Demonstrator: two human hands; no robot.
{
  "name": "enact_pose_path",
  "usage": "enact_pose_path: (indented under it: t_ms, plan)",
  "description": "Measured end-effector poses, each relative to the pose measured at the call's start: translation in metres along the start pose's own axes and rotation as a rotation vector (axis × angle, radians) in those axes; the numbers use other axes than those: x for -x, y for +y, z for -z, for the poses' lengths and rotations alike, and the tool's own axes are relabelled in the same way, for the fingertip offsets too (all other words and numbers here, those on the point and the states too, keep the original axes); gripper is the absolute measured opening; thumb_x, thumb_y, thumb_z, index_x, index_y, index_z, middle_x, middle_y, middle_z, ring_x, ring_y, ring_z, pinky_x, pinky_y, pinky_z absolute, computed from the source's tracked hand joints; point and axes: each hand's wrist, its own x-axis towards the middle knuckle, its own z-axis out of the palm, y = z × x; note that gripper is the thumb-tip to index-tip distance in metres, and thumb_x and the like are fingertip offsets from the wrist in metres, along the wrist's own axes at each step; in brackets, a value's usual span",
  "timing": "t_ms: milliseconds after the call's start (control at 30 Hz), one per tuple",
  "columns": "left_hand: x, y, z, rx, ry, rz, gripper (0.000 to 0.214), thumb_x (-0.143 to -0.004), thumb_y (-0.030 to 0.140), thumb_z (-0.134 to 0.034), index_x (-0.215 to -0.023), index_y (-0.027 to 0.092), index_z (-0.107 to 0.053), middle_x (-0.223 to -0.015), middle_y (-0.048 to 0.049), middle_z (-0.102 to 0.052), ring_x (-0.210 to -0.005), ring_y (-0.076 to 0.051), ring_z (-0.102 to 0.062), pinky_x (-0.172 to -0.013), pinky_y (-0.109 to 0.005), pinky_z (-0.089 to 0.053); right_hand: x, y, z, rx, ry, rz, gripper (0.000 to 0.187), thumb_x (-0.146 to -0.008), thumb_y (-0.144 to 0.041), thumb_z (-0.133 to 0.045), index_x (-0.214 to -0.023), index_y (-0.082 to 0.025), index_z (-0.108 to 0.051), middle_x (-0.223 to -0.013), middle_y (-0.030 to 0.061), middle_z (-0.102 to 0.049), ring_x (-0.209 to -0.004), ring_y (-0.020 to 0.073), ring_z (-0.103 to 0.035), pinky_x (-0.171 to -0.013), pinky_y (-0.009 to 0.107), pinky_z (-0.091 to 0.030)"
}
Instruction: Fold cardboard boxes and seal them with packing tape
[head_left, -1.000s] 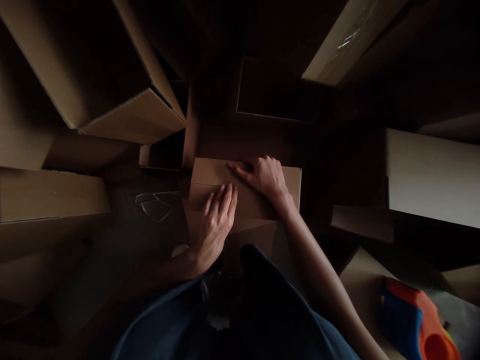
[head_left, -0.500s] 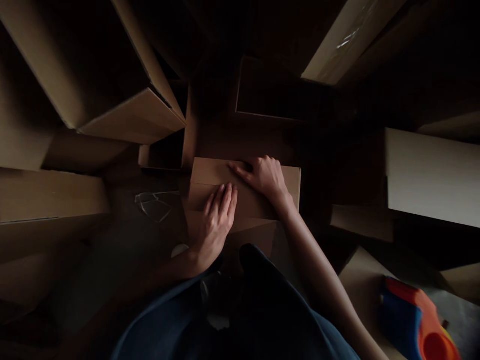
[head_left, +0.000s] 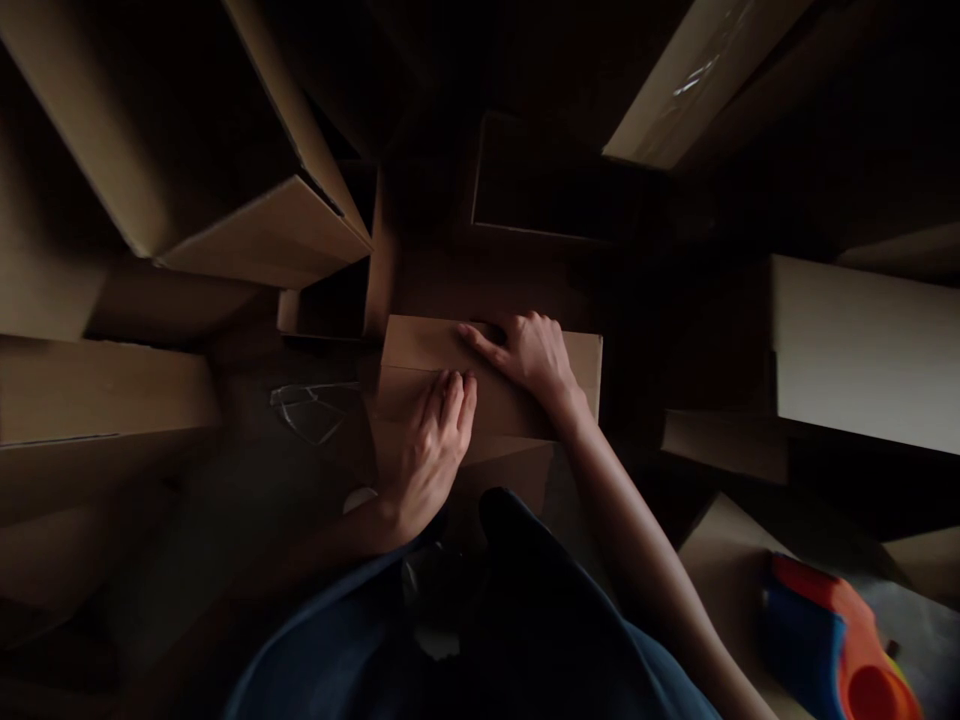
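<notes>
Brown cardboard box [head_left: 574, 365] is lying flat at the centre of the view, its top flaps folded down and meeting along a straight seam. Both hands are resting on its top and neither is gripping it. The left hand [head_left: 427, 460] is pressing open and flat on the near flap, fingers lying close together and pointing away from the person, with the fingertips just beside the seam. The right hand [head_left: 532, 360] is lying open across the top near the far edge, fingers extending toward the left side of the box, and its fingertips are sitting close to the left hand's fingers without touching them.

A dark blue garment [head_left: 480, 620] is occupying the bottom of the view. A scrap of clear plastic [head_left: 311, 412] is lying just left of the box. Open cardboard boxes [head_left: 225, 230] are standing around the upper left, and a white box [head_left: 862, 350] is sitting to the right. An orange-and-blue plastic object [head_left: 825, 640] is resting at the lower right, well apart from the hands; its exact kind cannot be confirmed.
</notes>
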Motion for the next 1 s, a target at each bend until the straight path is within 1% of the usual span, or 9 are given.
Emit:
enact_pose_path:
  t_ms: [100,200,300,433,600,700,833,900,1000]
  plan:
    - [-0.0001,0.0,-0.0003,-0.013,0.009,-0.012,0.057,-0.092,0.004,-0.041,-0.149,0.008,-0.041,-0.14,-0.0197,-0.056,-0.133,-0.029,-0.052,-0.109,-0.043,-0.048,0.0001,0.0003,0.0,0.0,0.004,0.003,0.06,-0.092,-0.071,-0.042,-0.106,-0.026,-0.078,-0.084,0.0066,-0.075,-0.072,0.0215,-0.068,-0.061,0.029,-0.036]
    - [-0.0004,0.0002,0.0007,-0.003,0.002,-0.007,0.057,-0.092,0.003,-0.041,-0.149,0.006,-0.04,-0.14,-0.0214,-0.056,-0.132,-0.03,-0.053,-0.107,-0.043,-0.05,0.0001,0.0004,0.0002,0.011,-0.005,-0.008,0.061,-0.091,-0.072,-0.042,-0.102,-0.024,-0.078,-0.083,0.0077,-0.075,-0.072,0.0219,-0.068,-0.061,0.03,-0.036]
    - [-0.0005,0.0003,0.0015,-0.016,0.0,-0.01,0.053,-0.092,0.003,-0.041,-0.145,0.003,-0.046,-0.139,-0.0219,-0.056,-0.132,-0.03,-0.053,-0.105,-0.04,-0.051,0.0002,0.0002,0.0009,0.012,-0.006,-0.002,0.061,-0.092,-0.072,-0.04,-0.103,-0.025,-0.078,-0.084,0.0066,-0.075,-0.073,0.0217,-0.068,-0.061,0.029,-0.037]
    - [-0.0007,0.0002,0.0008,-0.061,0.026,-0.023,0.046,-0.095,0.003,-0.037,-0.137,0.004,-0.055,-0.137,-0.0192,-0.06,-0.129,-0.029,-0.056,-0.103,-0.037,-0.052,0.0006,-0.0006,0.002,0.011,-0.004,0.003,0.058,-0.092,-0.071,-0.041,-0.106,-0.028,-0.077,-0.084,0.0054,-0.075,-0.075,0.0218,-0.069,-0.061,0.029,-0.037]
    - [-0.0025,0.0007,0.0009,-0.06,0.034,-0.03,0.046,-0.095,0.003,-0.036,-0.137,0.003,-0.055,-0.137,-0.0194,-0.06,-0.129,-0.029,-0.056,-0.101,-0.038,-0.053,0.0008,-0.0006,-0.0008,0.02,0.009,0.0,0.058,-0.093,-0.07,-0.042,-0.107,-0.026,-0.077,-0.084,0.0062,-0.075,-0.073,0.0216,-0.068,-0.061,0.029,-0.038]
    - [-0.004,0.0015,0.0026,-0.086,0.037,-0.032,0.046,-0.095,0.002,-0.035,-0.135,0.003,-0.056,-0.135,-0.0188,-0.062,-0.128,-0.029,-0.057,-0.097,-0.037,-0.056,0.0008,0.0,-0.0039,0.021,0.031,0.015,0.054,-0.094,-0.065,-0.044,-0.109,-0.025,-0.076,-0.085,0.0061,-0.076,-0.074,0.0213,-0.068,-0.062,0.029,-0.038]
    - [-0.0045,0.0017,0.0037,-0.113,0.031,-0.029,0.047,-0.095,0.002,-0.034,-0.136,0.005,-0.057,-0.135,-0.0171,-0.062,-0.128,-0.028,-0.057,-0.093,-0.034,-0.057,0.0013,0.0001,-0.0058,0.025,0.045,0.024,0.052,-0.095,-0.063,-0.044,-0.107,-0.024,-0.077,-0.085,0.0065,-0.076,-0.074,0.0205,-0.068,-0.062,0.029,-0.037]
    - [-0.0043,0.0012,0.0031,-0.101,0.03,-0.025,0.046,-0.095,0.002,-0.034,-0.135,0.005,-0.057,-0.134,-0.0171,-0.062,-0.128,-0.028,-0.057,-0.094,-0.034,-0.056,0.0019,-0.0003,-0.006,0.022,0.054,0.031,0.053,-0.095,-0.063,-0.043,-0.107,-0.024,-0.076,-0.084,0.0065,-0.075,-0.073,0.0201,-0.067,-0.062,0.029,-0.037]
    - [-0.0043,0.0005,0.001,-0.035,0.008,-0.001,0.048,-0.095,0.002,-0.035,-0.138,0.007,-0.056,-0.135,-0.0179,-0.062,-0.13,-0.029,-0.055,-0.101,-0.038,-0.053,0.0023,-0.0004,-0.0066,0.021,0.064,0.036,0.053,-0.096,-0.063,-0.042,-0.105,-0.023,-0.076,-0.083,0.0065,-0.075,-0.072,0.0196,-0.066,-0.063,0.029,-0.037]
